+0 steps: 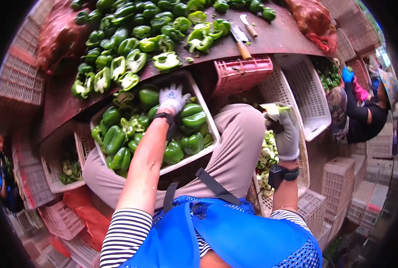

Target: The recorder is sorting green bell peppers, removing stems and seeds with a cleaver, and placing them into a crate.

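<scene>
My left hand (173,99), in a pale glove, reaches into a white plastic crate (213,130) on my lap. Its fingers are stretched out over the green bell peppers (114,139) in it, touching or just above them; the fingertips' contact is hard to make out. On the right, my gloved right hand (287,136) is closed around a pale green pepper core (275,110). That hand is above a long light crate (302,172) holding many chopped pale pepper cores (267,156).
A dark red table (279,35) ahead bears whole and cut peppers (134,42), plus two knives (242,48). Red mesh sacks (60,35) flank the pile. A pink crate (243,73) and an empty white crate (304,89) stand right. Another person (364,116) sits far right.
</scene>
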`<state>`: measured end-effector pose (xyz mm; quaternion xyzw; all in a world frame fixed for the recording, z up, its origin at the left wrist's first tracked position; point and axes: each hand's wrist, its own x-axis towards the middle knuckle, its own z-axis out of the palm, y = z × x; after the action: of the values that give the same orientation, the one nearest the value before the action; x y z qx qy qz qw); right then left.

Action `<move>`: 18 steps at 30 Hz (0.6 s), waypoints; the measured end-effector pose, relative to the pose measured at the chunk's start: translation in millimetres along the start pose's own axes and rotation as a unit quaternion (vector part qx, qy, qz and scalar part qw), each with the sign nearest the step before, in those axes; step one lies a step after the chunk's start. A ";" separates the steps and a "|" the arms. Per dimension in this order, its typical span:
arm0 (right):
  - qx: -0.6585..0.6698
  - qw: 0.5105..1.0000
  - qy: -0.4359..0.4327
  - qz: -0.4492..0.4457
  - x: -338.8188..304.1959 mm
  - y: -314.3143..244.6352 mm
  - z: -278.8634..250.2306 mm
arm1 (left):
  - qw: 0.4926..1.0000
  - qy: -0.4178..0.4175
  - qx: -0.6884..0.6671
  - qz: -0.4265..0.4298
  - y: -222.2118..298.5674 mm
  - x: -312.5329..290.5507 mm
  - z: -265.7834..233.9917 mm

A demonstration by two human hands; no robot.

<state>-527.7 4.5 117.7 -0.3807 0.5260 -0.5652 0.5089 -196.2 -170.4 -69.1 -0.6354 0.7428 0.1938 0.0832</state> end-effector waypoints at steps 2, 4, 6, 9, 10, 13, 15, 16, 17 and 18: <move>0.148 0.987 -0.005 0.059 25.7 11.1 0.4 | 1.000 0.020 0.017 -0.006 -6.1 12.8 19.4; 0.248 0.962 0.005 0.118 41.8 6.2 -2.7 | 0.999 0.016 0.039 -0.019 10.7 12.6 15.6; 0.290 0.951 -0.013 0.108 46.8 6.5 -7.2 | 0.999 0.016 0.042 -0.018 8.2 17.1 18.7; 0.257 0.962 -0.050 0.075 43.1 6.9 -22.4 | 0.998 0.053 0.046 0.001 21.7 10.7 8.7; 0.200 0.978 -0.020 0.059 40.1 -3.0 -17.5 | 0.992 0.112 0.057 0.016 22.2 1.9 9.8; 0.029 0.998 0.062 0.005 27.8 -25.6 -6.8 | 0.969 0.238 -0.043 0.052 21.0 -26.1 3.8; -0.086 0.992 0.087 -0.036 17.1 -22.2 -14.7 | 0.929 0.284 -0.215 0.098 32.8 -53.0 -12.8; -0.142 0.984 0.096 -0.055 11.1 -16.6 -21.6 | 0.917 0.283 -0.263 0.103 45.4 -71.5 -28.7; -0.281 0.950 0.114 -0.069 6.2 -7.4 -37.4 | 0.908 0.271 -0.300 0.112 54.4 -89.0 -45.7; -0.402 0.894 0.147 -0.130 -1.0 -1.7 -43.0 | 0.898 0.262 -0.334 0.119 59.1 -104.3 -61.2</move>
<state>-569.3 14.2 112.7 -0.5308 0.7229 -0.4156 0.1513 -227.8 -92.4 36.0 -0.5609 0.6990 0.2658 -0.3552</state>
